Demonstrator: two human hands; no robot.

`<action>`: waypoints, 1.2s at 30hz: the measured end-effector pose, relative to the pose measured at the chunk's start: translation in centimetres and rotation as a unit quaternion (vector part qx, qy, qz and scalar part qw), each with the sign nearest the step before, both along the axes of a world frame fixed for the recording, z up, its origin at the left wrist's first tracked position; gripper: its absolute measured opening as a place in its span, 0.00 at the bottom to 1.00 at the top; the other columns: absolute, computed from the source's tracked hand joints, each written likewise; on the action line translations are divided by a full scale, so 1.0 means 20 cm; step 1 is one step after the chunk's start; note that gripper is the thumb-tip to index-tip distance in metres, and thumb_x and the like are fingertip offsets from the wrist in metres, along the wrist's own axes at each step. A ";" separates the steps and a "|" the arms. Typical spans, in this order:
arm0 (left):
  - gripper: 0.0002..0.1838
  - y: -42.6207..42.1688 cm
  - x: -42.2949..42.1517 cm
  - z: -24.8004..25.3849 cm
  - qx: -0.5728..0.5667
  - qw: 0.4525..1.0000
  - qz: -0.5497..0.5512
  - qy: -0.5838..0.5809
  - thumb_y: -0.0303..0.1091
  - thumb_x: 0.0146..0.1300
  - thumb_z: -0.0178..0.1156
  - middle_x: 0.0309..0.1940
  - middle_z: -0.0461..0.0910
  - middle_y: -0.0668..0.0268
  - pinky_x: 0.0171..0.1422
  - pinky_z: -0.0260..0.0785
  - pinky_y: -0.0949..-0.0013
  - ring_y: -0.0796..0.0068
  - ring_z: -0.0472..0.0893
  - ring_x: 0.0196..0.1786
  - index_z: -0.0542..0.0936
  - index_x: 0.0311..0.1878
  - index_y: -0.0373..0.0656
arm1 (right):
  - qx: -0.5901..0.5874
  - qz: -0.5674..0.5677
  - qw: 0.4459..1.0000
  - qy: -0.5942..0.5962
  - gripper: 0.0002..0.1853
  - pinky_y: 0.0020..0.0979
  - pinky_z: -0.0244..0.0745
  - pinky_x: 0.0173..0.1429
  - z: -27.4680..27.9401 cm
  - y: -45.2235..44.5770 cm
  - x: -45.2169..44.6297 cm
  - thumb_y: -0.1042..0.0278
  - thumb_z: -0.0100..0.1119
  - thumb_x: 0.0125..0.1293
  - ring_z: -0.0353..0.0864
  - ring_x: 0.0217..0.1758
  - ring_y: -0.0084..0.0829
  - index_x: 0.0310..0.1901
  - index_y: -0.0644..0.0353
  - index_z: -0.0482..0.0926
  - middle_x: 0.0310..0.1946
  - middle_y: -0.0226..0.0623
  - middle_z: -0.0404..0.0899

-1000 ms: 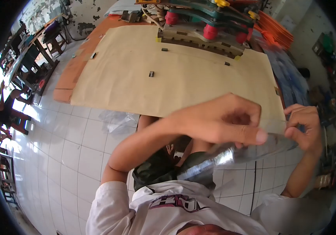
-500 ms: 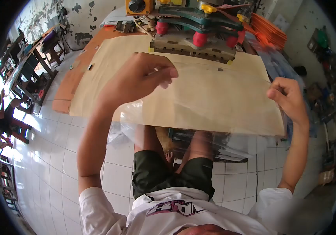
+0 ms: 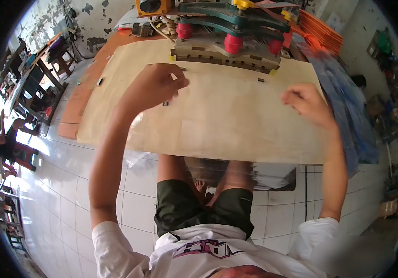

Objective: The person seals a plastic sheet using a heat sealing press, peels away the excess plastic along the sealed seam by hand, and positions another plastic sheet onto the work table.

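My left hand (image 3: 155, 88) hovers over the left part of a large tan board (image 3: 236, 125), its fingers curled toward the thumb. What lies between those fingertips is too fine to make out. Over the board's right side is my right hand (image 3: 308, 104), fingers bent and smeared by motion. A clear plastic sheet (image 3: 136, 160) shows as glare near my left forearm and hangs below the board's front edge. Small dark pieces sit on the board, one (image 3: 260, 80) toward the back right and another (image 3: 165, 104) just under my left hand.
Behind the board stands a press with green arms (image 3: 213, 21), red knobs (image 3: 233, 44) and a slotted base. Blue plastic sheeting (image 3: 352, 120) drapes at the right, near an orange stack (image 3: 319, 32). An orange-brown tabletop (image 3: 76, 113) shows at left. Another person (image 3: 6, 139) is at far left.
My right hand has moved left, inward from the board's right edge. My left hand has shifted slightly left. Less of the clear plastic hangs before my legs, and the dark piece under my left hand now shows.
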State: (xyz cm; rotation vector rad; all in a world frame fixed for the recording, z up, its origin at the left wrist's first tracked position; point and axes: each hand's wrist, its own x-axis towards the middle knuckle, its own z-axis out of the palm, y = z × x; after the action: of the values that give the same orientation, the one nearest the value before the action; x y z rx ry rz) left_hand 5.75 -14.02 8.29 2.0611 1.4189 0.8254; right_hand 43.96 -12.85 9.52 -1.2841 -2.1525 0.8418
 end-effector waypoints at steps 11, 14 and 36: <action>0.33 -0.37 0.45 -0.56 0.197 0.957 -0.079 0.195 0.55 0.69 0.56 0.73 0.65 0.50 0.79 0.51 0.39 0.43 0.63 0.76 0.71 0.73 0.50 | -0.116 -0.023 0.993 -0.007 0.16 0.21 0.58 0.24 -0.25 0.20 -0.08 0.57 0.70 0.67 0.65 0.20 0.12 0.35 0.64 0.82 0.19 0.21 0.72; 0.32 -0.38 0.46 -0.55 0.186 0.964 -0.077 0.176 0.54 0.69 0.57 0.73 0.66 0.50 0.78 0.51 0.38 0.43 0.63 0.76 0.72 0.72 0.49 | -0.153 -0.008 0.986 -0.061 0.16 0.21 0.62 0.24 -0.19 0.22 0.17 0.58 0.72 0.65 0.68 0.20 0.14 0.41 0.64 0.81 0.20 0.24 0.75; 0.30 -0.39 0.49 -0.54 0.206 0.956 -0.069 0.199 0.53 0.70 0.56 0.71 0.68 0.49 0.79 0.50 0.39 0.42 0.64 0.74 0.74 0.69 0.46 | -0.216 0.027 0.963 0.157 0.28 0.20 0.77 0.33 0.13 -0.02 0.06 0.56 0.63 0.71 0.80 0.28 0.17 0.66 0.60 0.68 0.42 0.37 0.84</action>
State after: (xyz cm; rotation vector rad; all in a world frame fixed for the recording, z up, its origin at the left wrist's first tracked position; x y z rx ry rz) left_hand 15.52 -21.87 -2.54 2.7370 1.3590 0.7206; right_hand 45.08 -13.17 12.03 -1.1884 -1.8156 1.4907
